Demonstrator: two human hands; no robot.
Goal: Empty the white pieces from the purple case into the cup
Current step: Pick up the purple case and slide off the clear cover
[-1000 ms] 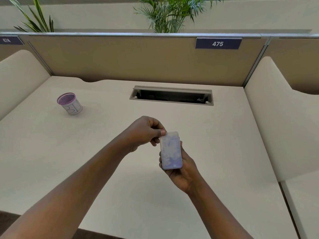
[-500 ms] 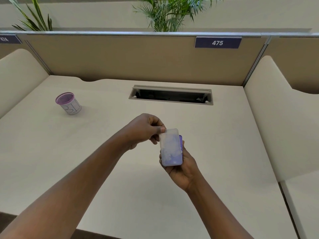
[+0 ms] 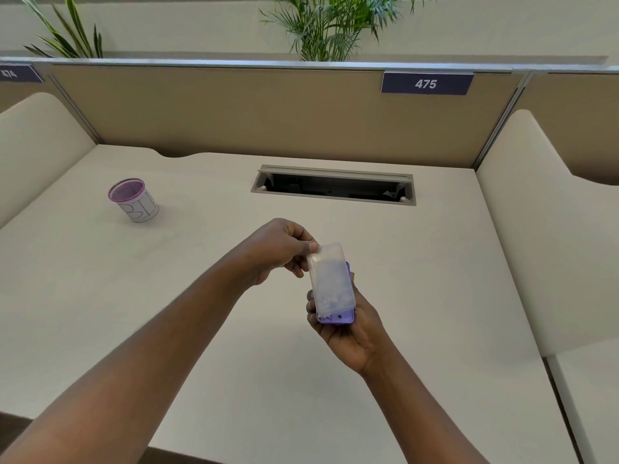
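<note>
My right hand (image 3: 348, 329) cradles the purple case (image 3: 336, 318) from below, above the middle of the desk. A translucent lid (image 3: 330, 279) covers most of the case and is slid toward the far end, so the purple near end shows. White pieces show dimly through the lid. My left hand (image 3: 279, 251) pinches the lid's far left corner with thumb and fingers. The cup (image 3: 134, 199), white with a purple mesh rim and handwritten letters, stands on the desk far to the left, well apart from both hands.
The cream desk (image 3: 201, 329) has a cable slot (image 3: 333, 185) at the back middle. Tan partition walls with a "475" sign (image 3: 426, 84) close the back, with plants behind. Rounded cream side panels (image 3: 536, 212) border the desk on both sides.
The lid has slid and lifted away from me under my left hand's pull, uncovering the purple near end of the case. My right hand holds the case almost still.
</note>
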